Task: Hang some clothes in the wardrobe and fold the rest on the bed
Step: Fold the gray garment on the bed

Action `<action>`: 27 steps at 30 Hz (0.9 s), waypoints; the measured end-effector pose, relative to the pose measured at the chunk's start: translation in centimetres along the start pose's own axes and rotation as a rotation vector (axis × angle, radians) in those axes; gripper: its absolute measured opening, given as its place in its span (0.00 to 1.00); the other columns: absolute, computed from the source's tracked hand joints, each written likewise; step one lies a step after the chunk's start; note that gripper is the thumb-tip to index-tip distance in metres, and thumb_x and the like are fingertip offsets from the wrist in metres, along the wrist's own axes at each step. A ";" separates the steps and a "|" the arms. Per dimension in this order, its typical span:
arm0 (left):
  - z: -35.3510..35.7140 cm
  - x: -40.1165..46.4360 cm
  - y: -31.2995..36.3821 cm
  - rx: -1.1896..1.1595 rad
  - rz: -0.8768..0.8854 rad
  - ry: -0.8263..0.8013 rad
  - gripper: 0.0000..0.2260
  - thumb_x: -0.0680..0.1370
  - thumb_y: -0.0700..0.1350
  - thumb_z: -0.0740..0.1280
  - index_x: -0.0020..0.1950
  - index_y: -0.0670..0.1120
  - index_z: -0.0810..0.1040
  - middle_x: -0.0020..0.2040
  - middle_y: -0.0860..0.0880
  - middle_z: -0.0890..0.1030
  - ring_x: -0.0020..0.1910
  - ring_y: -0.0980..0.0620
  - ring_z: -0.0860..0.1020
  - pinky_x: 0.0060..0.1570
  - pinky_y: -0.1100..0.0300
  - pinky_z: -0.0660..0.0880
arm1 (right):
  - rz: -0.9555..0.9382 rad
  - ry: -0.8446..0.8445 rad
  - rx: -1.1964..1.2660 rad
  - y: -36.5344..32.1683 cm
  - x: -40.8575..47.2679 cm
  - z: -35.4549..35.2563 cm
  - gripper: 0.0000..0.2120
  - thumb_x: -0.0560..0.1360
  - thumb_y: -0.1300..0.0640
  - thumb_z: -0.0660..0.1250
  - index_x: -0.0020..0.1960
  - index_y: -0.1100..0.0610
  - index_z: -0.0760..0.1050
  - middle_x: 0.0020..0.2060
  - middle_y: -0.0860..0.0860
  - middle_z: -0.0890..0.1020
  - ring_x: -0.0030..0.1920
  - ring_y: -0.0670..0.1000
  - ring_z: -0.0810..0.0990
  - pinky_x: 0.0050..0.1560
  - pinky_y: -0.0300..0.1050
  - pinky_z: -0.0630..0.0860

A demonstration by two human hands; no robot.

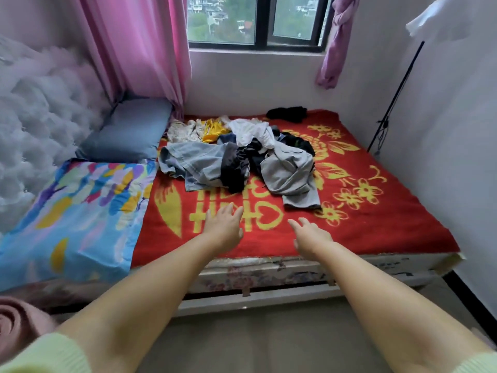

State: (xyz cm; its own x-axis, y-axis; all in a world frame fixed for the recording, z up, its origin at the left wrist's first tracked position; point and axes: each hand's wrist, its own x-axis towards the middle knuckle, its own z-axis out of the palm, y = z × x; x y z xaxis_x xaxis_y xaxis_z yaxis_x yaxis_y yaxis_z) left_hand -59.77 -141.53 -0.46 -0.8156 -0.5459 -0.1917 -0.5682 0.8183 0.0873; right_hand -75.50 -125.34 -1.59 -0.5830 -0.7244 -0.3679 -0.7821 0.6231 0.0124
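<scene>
A heap of clothes [236, 154] lies in the middle of the bed's red and yellow blanket [376, 227]: light blue jeans [193, 165], a grey garment [290, 173], a white top [252, 131], a yellow piece [212, 129] and dark items. A separate black garment [286, 114] lies at the far edge by the wall. My left hand [224, 224] and my right hand [309, 234] reach out over the blanket, fingers straight and empty, a short way in front of the heap. No wardrobe is in view.
A blue pillow [129, 130] and a colourful quilt [75, 211] cover the bed's left side. A tufted headboard [32, 125] stands at left, pink curtains [139, 44] and a window [258, 22] behind. A black stand [395, 98] leans by the right wall.
</scene>
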 end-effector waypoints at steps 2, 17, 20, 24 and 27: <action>0.3 2.6 0.1 0.004 0.009 -0.024 0.27 0.81 0.50 0.56 0.78 0.51 0.50 0.79 0.46 0.50 0.77 0.46 0.50 0.73 0.39 0.49 | 0.010 -0.025 0.008 0.6 1.5 0.3 0.28 0.81 0.55 0.55 0.78 0.48 0.48 0.75 0.53 0.56 0.69 0.59 0.64 0.57 0.55 0.72; 3.1 29.8 9.3 -0.049 -0.004 -0.147 0.26 0.80 0.49 0.57 0.77 0.50 0.53 0.78 0.46 0.52 0.77 0.47 0.52 0.72 0.41 0.53 | 0.121 -0.092 0.112 20.7 24.5 -0.4 0.26 0.80 0.54 0.57 0.76 0.51 0.56 0.70 0.54 0.65 0.67 0.58 0.69 0.61 0.54 0.71; 4.7 35.2 11.6 -0.104 -0.084 -0.170 0.26 0.79 0.49 0.58 0.76 0.49 0.55 0.78 0.46 0.55 0.76 0.47 0.55 0.72 0.42 0.56 | 0.062 -0.145 0.103 24.2 29.3 -0.2 0.25 0.79 0.54 0.57 0.75 0.51 0.57 0.70 0.53 0.64 0.67 0.58 0.69 0.59 0.54 0.71; 8.1 41.4 15.4 -0.257 -0.167 -0.197 0.27 0.78 0.48 0.58 0.77 0.50 0.56 0.77 0.48 0.57 0.75 0.48 0.57 0.70 0.45 0.61 | 0.025 -0.201 0.080 28.6 36.4 0.8 0.23 0.79 0.59 0.55 0.73 0.52 0.59 0.69 0.54 0.65 0.65 0.58 0.70 0.57 0.53 0.72; 12.3 44.4 16.2 -0.262 -0.204 -0.284 0.27 0.79 0.48 0.59 0.77 0.50 0.55 0.78 0.48 0.56 0.76 0.48 0.57 0.70 0.45 0.61 | -0.010 -0.266 0.085 29.3 40.7 3.1 0.21 0.80 0.58 0.55 0.73 0.53 0.59 0.69 0.54 0.64 0.65 0.58 0.69 0.57 0.53 0.72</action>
State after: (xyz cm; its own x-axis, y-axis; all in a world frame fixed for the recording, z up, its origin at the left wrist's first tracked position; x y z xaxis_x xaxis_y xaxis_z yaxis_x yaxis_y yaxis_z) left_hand -103.83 -150.27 -19.55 -0.6422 -0.5901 -0.4892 -0.7529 0.6054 0.2581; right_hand -121.40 -135.67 -19.05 -0.4883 -0.6350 -0.5985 -0.7597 0.6468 -0.0664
